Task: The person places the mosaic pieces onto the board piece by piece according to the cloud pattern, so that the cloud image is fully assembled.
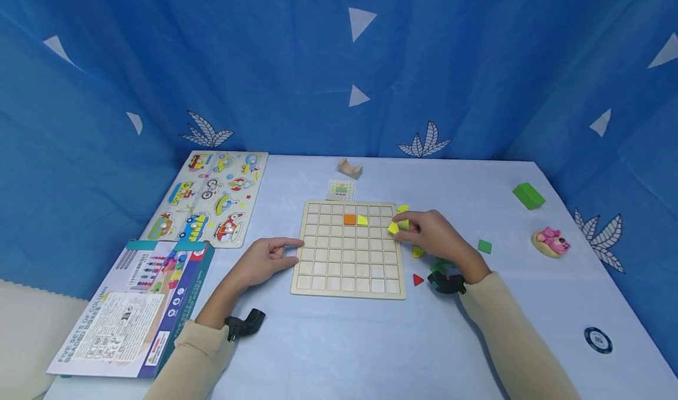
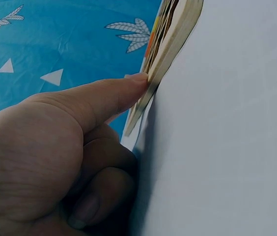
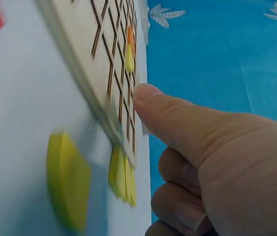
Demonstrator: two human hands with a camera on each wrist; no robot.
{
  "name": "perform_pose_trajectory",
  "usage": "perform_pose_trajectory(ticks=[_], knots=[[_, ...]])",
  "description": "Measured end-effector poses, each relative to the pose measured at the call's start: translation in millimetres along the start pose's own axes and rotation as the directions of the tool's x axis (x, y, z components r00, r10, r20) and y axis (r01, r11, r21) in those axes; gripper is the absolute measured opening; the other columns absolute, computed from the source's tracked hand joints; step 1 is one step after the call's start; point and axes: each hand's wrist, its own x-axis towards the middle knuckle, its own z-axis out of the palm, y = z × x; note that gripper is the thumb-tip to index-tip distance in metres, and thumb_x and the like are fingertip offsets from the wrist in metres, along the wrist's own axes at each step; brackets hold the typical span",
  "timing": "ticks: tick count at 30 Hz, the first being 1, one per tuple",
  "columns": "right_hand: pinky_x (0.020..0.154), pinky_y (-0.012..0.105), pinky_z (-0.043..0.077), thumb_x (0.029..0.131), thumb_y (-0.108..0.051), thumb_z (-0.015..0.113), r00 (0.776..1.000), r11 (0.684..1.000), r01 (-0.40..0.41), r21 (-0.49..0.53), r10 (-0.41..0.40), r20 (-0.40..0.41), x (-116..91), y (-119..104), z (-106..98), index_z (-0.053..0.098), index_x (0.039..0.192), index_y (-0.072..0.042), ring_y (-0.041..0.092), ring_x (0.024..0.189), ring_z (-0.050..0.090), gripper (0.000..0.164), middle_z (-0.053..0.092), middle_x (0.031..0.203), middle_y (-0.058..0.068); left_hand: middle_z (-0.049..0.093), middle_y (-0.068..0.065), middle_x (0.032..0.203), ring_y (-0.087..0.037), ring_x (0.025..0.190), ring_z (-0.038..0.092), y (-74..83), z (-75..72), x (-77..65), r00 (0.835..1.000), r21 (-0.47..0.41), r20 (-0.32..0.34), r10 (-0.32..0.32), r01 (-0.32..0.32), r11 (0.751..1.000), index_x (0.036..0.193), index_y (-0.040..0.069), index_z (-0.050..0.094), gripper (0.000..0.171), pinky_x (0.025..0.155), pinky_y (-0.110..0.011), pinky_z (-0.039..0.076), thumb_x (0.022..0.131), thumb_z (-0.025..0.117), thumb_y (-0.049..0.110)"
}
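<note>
A square wooden grid board (image 1: 349, 291) lies flat, with an orange square tile (image 1: 349, 219) and a yellow quarter-round tile (image 1: 362, 220) side by side in one of its upper rows. Above the board's right edge, my right hand (image 1: 431, 233) pinches a yellow tile (image 1: 393, 228) between thumb and forefinger; in the right wrist view the thumb (image 3: 165, 110) hides it. My left hand (image 1: 262, 260) rests at the board's left edge, thumb and forefinger extended against it. In the left wrist view, the thumb (image 2: 114, 96) touches the rim while other fingers curl below.
Loose yellow tiles (image 1: 418, 252), a red triangle (image 1: 418, 279) and green tiles (image 1: 484, 246) lie right of the board. A pattern card (image 1: 341, 190) and small wooden holder (image 1: 350, 168) sit behind it. Left are a vehicle puzzle (image 1: 212, 200) and a box (image 1: 127, 312); far right, a green block (image 1: 528, 196).
</note>
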Motion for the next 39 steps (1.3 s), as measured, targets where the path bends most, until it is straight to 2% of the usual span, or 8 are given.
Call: perform_pose_trajectory(ticks=[10,25,39], knots=[[0.052,0.028,0.031,0.091,-0.029,0.08,0.995,0.996,0.076,0.048,-0.079,0.058,16.8,-6.4,18.9,0.072,0.124,-0.015,0.015,0.053,0.04,0.037,0.045,0.062,-0.004,0.034,0.004,0.056,-0.014,0.051,0.03,1.1,0.3,-0.7,1.0,-0.002,-0.001,0.001,-0.001,1.0,0.126,0.022,0.073,0.035,0.057,-0.03,0.031,0.092,0.078,0.022],[0.054,0.029,0.033,0.096,-0.025,0.074,0.996,0.995,0.062,0.078,-0.066,0.055,21.0,-10.4,29.4,0.071,0.127,-0.019,0.015,0.054,0.043,0.032,0.047,0.061,-0.004,0.034,0.004,0.056,-0.014,0.051,0.031,2.3,0.2,-0.3,1.0,-0.004,0.002,-0.012,0.012,1.0,0.127,0.023,0.073,0.036,0.055,-0.03,0.03,0.091,0.078,0.021],[0.053,0.029,0.031,0.096,-0.024,0.071,0.999,0.991,0.04,0.129,-0.041,0.009,17.9,-8.8,35.2,0.073,0.128,-0.021,0.015,0.052,0.041,0.032,0.043,0.058,-0.004,0.034,0.003,0.056,-0.014,0.051,0.031,1.1,0.3,0.3,1.0,-0.011,0.001,-0.009,0.009,1.0,0.126,0.023,0.073,0.035,0.055,-0.03,0.029,0.091,0.078,0.022]])
